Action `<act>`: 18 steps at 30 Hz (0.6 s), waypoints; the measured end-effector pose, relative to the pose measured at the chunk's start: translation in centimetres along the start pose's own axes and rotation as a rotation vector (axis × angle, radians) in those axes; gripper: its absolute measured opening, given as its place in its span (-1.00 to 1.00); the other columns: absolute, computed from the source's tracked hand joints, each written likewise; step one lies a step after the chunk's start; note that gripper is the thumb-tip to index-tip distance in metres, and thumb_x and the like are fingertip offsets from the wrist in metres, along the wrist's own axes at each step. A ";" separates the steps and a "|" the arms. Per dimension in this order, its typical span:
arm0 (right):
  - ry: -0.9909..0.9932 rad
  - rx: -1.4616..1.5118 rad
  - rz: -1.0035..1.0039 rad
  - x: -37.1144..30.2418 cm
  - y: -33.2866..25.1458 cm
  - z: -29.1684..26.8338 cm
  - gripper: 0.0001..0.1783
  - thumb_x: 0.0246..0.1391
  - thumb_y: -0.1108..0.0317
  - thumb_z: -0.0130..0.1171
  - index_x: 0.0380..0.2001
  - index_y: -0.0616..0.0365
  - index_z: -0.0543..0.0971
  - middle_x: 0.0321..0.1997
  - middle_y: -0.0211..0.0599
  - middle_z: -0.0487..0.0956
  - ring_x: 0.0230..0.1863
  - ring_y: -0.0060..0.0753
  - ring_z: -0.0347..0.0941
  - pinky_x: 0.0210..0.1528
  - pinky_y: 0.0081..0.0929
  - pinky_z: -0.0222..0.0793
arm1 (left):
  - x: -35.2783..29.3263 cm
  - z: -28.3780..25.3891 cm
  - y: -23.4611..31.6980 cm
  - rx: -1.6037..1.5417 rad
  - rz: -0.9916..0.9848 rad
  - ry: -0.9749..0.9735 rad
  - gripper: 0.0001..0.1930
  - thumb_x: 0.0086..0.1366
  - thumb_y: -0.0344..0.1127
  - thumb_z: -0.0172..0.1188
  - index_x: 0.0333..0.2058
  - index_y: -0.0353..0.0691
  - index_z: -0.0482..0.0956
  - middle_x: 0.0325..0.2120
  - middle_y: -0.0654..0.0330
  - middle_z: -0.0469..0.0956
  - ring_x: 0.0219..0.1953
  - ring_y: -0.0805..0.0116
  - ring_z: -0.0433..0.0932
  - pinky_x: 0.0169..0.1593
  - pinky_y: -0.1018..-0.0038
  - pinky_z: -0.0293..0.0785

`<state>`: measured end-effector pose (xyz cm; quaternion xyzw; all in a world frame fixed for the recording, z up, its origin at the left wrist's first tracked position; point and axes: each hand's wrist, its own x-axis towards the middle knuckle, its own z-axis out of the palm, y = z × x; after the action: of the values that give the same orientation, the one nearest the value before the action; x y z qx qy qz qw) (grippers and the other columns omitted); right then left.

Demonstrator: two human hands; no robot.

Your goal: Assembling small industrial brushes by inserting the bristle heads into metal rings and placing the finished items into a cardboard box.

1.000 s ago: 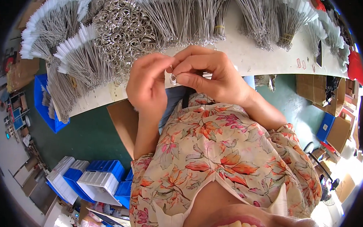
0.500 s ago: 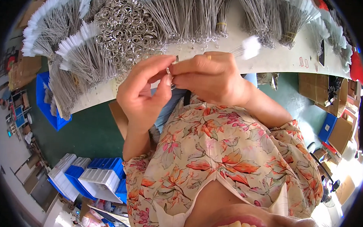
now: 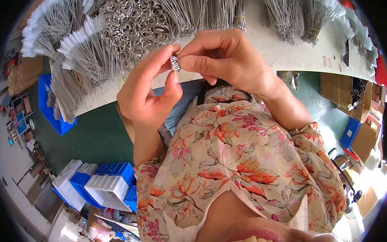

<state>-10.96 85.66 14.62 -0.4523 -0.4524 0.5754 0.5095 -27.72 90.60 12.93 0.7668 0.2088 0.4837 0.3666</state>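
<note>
Close in front of my body, just off the table's near edge, a small bunch of shiny metal rings (image 3: 175, 63) is held between my two hands. My left hand (image 3: 145, 87) has its thumb below the rings and its index finger above them, the fingers curled. From the other side, my right hand (image 3: 229, 58) pinches them with thumb and index finger. Beyond my left hand lies a big heap of loose metal rings (image 3: 133, 25). Wire-handled brushes (image 3: 91, 53) with white bristles lie bunched to the left of that heap.
More wire brushes (image 3: 286, 17) with looped ends cover the far side of the white table (image 3: 264, 55). A dark phone-like slab (image 3: 346, 54) lies at the right. A blue bin (image 3: 53, 112) stands below the left edge; blue and white crates (image 3: 101, 186) stand on the floor.
My hands have drawn slightly apart and the rings now show plainly between the fingertips. The white-bristled brush seen beyond my right hand is no longer visible.
</note>
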 end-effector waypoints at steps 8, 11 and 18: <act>-0.068 -0.177 0.056 0.3 -1.2 -1.1 -0.86 -0.03 0.36 0.20 -0.43 0.21 0.61 -0.64 -0.48 0.49 -0.69 -0.75 0.27 -0.63 -0.73 0.21 | 0.4 -1.0 -0.3 -0.159 -0.083 -0.087 -0.66 -0.04 -0.71 0.08 -0.19 -0.47 0.50 -0.29 -0.01 0.53 -0.35 0.42 0.54 -0.27 0.61 0.49; -0.060 -0.064 0.117 0.6 -1.0 -0.6 -0.85 -0.02 0.36 0.20 -0.42 0.22 0.60 -0.62 -0.48 0.49 -0.67 -0.76 0.27 -0.62 -0.73 0.21 | -0.2 -0.3 -0.4 -0.230 -0.148 -0.005 -0.66 -0.03 -0.72 0.08 -0.20 -0.48 0.49 -0.29 -0.01 0.53 -0.33 0.42 0.54 -0.26 0.61 0.49; -0.047 -0.287 -0.101 0.3 -0.1 -0.6 -0.85 0.00 0.38 0.18 -0.36 0.23 0.57 -0.58 -0.48 0.49 -0.64 -0.74 0.29 -0.60 -0.74 0.22 | -0.6 -0.2 -0.4 -0.230 -0.138 0.018 -0.68 0.01 -0.71 0.06 -0.18 -0.51 0.47 -0.25 -0.03 0.51 -0.27 0.36 0.53 -0.18 0.55 0.50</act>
<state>-10.36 86.05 14.55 -0.4835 -0.5640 0.4889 0.4573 -28.16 90.54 12.36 0.6989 0.2076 0.4851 0.4828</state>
